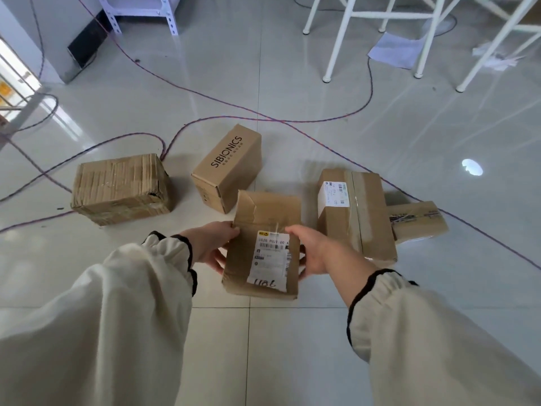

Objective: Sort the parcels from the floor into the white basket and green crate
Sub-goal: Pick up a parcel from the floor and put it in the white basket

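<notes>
Brown cardboard made the labelled parcel (263, 213), which was at the centre of the frame, low over the floor (263, 347). The left hand (209, 244) gripped its left side and the right hand (311, 252) its right side, fingers curled round the edges. Behind it the SIBIONICS box (229, 168) and a taped parcel (120, 189) lay on the floor.

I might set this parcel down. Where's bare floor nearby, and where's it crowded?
Bare tiles lie on your side of the held parcel, and between the taped box and SIBIONICS box, with a cable behind. Crowded to the right: the labelled box and small box sit close together.
</notes>
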### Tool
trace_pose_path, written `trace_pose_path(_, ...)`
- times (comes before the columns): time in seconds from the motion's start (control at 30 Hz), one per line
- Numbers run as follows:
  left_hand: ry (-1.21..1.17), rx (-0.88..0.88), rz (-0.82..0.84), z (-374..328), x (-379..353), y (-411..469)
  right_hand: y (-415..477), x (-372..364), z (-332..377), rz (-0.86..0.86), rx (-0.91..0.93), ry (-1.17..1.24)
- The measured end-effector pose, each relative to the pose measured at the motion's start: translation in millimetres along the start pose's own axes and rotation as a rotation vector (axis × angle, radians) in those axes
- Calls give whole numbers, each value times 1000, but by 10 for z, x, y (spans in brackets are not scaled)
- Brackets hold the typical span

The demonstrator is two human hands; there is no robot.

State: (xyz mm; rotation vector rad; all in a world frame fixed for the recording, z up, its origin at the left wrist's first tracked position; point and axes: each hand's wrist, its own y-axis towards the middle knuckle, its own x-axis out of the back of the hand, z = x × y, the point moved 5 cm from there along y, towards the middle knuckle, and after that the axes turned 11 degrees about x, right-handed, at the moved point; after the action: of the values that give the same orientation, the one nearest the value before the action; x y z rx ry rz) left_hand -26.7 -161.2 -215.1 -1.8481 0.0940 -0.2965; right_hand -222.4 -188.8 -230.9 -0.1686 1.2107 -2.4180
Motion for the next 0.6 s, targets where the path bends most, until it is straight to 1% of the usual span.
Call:
trace_pose_path(0.07, 41, -3, -11, -120, 18, -273, -216, 4, 56, -45, -3, 61)
trace_pose_path(0.13, 51, 4, 14, -230, 34, -662, -538, 32, 178, -62, -8, 111)
trace_pose_path(0.27, -31, -20, 101, -481, 49, -1537, -1402, 151, 760, -74, 17, 141)
trace_pose_path(0.4, -57, -73, 136, -870, -13, -2618, -2596, 288, 1468, -141, 36, 123)
trace_pose_path(0.6, 48, -95, 199, -1578, -276, -4698, -4725, 585, 2531, -249, 69, 92)
